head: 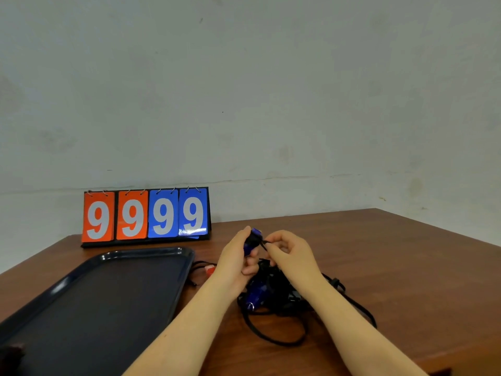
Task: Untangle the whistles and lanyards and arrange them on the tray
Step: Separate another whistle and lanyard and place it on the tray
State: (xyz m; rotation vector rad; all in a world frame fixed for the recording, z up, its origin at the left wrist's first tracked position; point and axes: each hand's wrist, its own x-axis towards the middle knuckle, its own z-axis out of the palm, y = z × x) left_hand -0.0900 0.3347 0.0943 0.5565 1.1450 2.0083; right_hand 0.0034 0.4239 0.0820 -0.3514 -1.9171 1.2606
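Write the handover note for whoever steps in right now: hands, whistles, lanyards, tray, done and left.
Left hand holds a blue whistle lifted above the table.
Right hand pinches the black lanyard at that whistle.
A second blue whistle lies in the tangled black cords on the table; a red whistle sits beside the tray.
Done: nothing on the tray yet.
Left: free each whistle and cord, then lay them all on the tray.
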